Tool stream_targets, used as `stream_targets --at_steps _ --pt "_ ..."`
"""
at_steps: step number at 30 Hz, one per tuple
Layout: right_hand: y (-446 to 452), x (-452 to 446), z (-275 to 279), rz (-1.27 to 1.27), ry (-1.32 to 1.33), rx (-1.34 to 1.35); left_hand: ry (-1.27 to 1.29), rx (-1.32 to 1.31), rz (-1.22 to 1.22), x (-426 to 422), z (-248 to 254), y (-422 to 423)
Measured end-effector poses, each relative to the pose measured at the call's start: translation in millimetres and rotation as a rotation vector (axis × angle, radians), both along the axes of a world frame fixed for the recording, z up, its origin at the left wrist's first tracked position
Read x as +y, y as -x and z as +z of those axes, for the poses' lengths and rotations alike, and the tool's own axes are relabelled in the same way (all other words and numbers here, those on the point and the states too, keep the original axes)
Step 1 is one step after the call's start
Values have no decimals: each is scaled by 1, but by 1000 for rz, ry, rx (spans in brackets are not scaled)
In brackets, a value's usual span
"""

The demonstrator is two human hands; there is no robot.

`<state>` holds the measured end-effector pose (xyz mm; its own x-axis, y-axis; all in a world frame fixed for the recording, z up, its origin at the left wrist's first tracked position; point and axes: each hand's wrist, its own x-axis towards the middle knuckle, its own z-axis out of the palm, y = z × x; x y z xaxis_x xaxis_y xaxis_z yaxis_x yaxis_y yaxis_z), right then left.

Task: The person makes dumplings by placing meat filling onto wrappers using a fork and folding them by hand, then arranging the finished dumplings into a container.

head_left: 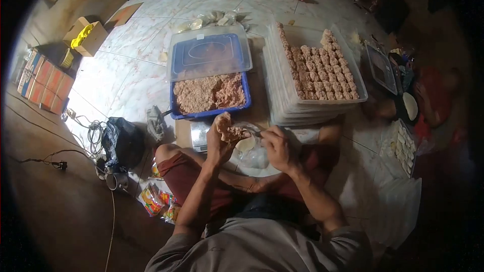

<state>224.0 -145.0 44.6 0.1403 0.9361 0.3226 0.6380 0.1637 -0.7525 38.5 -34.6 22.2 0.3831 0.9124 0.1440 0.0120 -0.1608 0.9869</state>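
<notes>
Meat filling (233, 133) with a pale wrapper rests in my left hand (218, 143), whose fingers curl round it. My right hand (278, 148) is closed on the handle of a thin utensil (254, 132), its tip at the filling. Beneath my hands, pale round wrappers (245, 144) lie by a clear plastic bag (253, 158). Just beyond sits a blue tub (247, 90) of minced filling (196, 94), partly covered by a clear lid (176, 63). To its right, stacked clear trays (285, 113) hold rows of shaped pieces (325, 73) on top.
A scale (199, 136) is left of my left hand. A black bag (122, 143), a metal cup (117, 182) and colourful packets (153, 200) lie left. At the right is another person (436, 95) near a tray of pale pieces (405, 148). Cardboard boxes (46, 83) stand far left.
</notes>
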Motion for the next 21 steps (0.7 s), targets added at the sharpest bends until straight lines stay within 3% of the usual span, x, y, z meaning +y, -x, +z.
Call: stream_targets --at_steps 2,4,5,6,9,10,12,13,15,16,17,18,21 --pt "-3 -3 -24 -30 -59 97 46 17 -2 0 -3 4" --pt "-4 -15 -47 58 344 757 239 -153 -1 1 2 4" --pt "1 -20 -45 112 389 895 176 -332 -26 3 -3 5" --pt "9 -23 -39 111 384 896 173 -330 -30 3 8 5" --pt "24 -27 -37 193 507 1205 593 -612 -106 4 27 4" --pt "30 -20 -46 193 504 1204 380 -442 -112 3 23 4" --pt "45 -7 -48 133 34 474 -29 -99 -112 -3 12 6" --pt "43 -8 -36 56 63 355 -260 21 -148 -1 8 8" --pt "37 -10 -32 -95 251 165 -168 49 -31 -7 4 7" --pt "30 -9 -30 -91 50 103 -81 74 81 -8 3 9" --pt "23 -12 -20 -85 114 101 -77 78 90 -7 6 13" --pt "24 -17 -27 -130 6 193 -33 80 85 -6 9 18" --pt "18 -30 -24 -10 174 417 24 25 21 2 20 26"
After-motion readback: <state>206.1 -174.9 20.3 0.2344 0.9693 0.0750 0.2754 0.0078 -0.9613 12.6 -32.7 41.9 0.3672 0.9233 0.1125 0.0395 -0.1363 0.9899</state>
